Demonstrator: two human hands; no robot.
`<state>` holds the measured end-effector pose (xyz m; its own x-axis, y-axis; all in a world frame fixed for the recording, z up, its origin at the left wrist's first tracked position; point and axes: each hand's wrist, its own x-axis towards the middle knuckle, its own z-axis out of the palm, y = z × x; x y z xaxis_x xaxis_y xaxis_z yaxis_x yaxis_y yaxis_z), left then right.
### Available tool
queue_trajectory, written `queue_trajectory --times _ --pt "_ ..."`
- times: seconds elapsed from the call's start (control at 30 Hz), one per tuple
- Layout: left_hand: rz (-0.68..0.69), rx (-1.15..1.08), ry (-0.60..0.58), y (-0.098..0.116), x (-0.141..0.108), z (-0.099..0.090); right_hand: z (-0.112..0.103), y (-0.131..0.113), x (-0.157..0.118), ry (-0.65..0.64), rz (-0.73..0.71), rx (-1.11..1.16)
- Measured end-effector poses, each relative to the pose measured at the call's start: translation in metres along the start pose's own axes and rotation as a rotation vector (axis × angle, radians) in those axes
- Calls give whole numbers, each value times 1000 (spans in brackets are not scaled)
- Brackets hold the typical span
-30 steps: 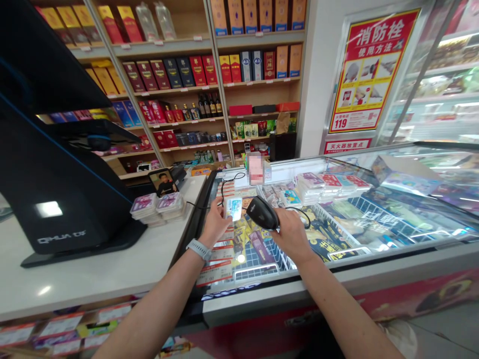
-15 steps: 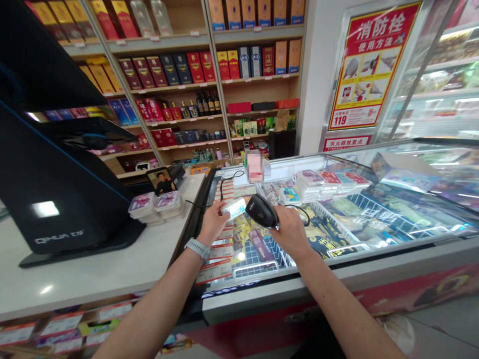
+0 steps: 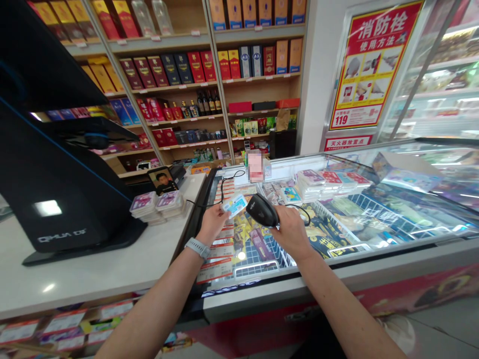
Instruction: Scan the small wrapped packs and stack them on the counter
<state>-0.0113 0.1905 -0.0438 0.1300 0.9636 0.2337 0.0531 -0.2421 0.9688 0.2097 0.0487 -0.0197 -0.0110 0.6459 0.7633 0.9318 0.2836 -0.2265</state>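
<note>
My left hand [image 3: 214, 222], with a watch [image 3: 197, 247] on its wrist, pinches the corner of a small flat blue-and-white card [image 3: 235, 205]. Wrapped around the handle of a black barcode scanner [image 3: 262, 210] is my right hand [image 3: 292, 229]. The scanner's head points left at the card, close beside it. Both hands are above the glass top of a chest freezer [image 3: 262, 294]. Under the glass lie packaged ice creams [image 3: 260, 243] in wire baskets. A black cable [image 3: 300, 209] shows behind my right hand.
On the white counter [image 3: 112, 284] at left stand a black checkout terminal [image 3: 71, 199] and stacked clear packs [image 3: 164, 204]. More packs [image 3: 314, 182] and an open carton [image 3: 407, 172] sit on the freezer. Shelves of boxed bottles [image 3: 194, 67] line the back wall.
The card in my left hand has tilted, so its printed face shows more clearly and the glare on it is gone. The scanner and my right hand stay almost in place.
</note>
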Motion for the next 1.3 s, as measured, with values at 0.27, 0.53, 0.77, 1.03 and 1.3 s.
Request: queue_trajectory --times 0.27,0.53,0.77,1.03,1.3 --pt "-50 -175 30 13 -4 3 0 1 0 -1 -17 0" --pt "-45 -268 40 13 0 6 0 1 0 -15 -9 9" --pt "-11 -310 24 6 9 7 3 2 0 -19 -26 24" --pt "-2 -318 38 4 13 8 2 1 0 -26 -39 20" --pt "5 -289 28 3 13 7 4 2 0 -45 -33 42"
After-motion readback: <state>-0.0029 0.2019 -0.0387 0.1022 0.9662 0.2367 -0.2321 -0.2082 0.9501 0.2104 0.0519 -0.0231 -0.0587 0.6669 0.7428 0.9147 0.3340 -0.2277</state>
